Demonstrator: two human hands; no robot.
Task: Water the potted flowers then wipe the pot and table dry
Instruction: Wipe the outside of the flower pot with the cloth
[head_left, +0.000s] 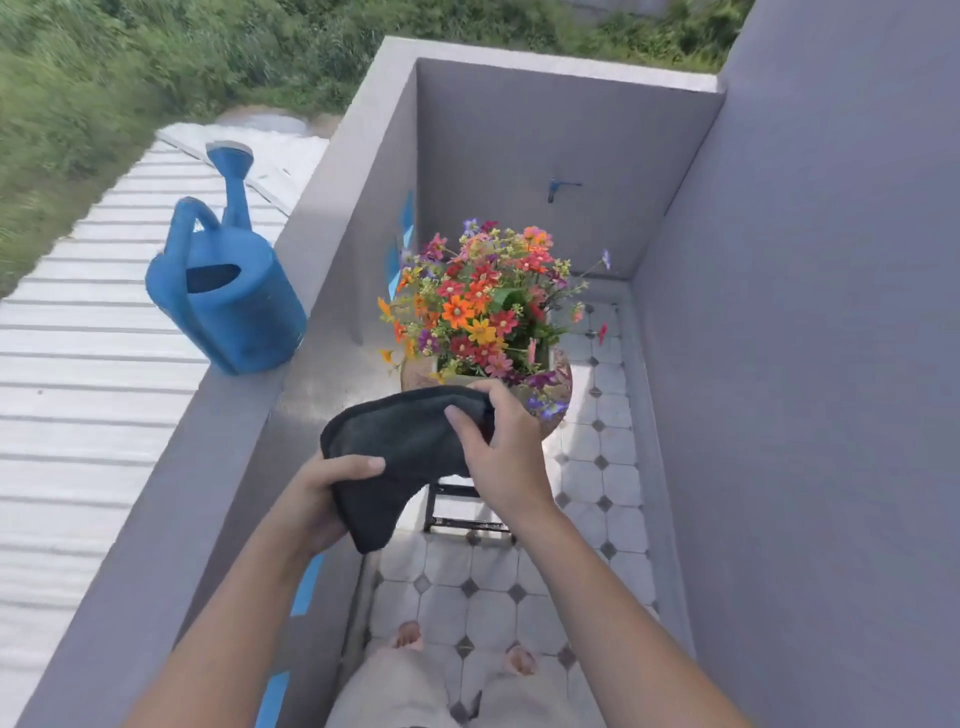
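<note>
A dark grey cloth (405, 447) is stretched between both my hands in front of me. My left hand (322, 499) grips its lower left end and my right hand (498, 447) pinches its upper right end. Just beyond the cloth stands the flower pot (558, 382), brownish and round, filled with red, orange, yellow and purple flowers (483, 306). The pot rests on a small table whose dark frame (457, 514) shows under the cloth; the tabletop is hidden. A blue watering can (234, 306) stands upright on the parapet top to the left.
The grey parapet wall (171, 499) runs along the left and a tall grey wall (805, 364) closes the right. A blue tap (558, 187) sticks out of the far wall. The narrow floor is tiled (597, 452). My bare feet (408, 636) stand below.
</note>
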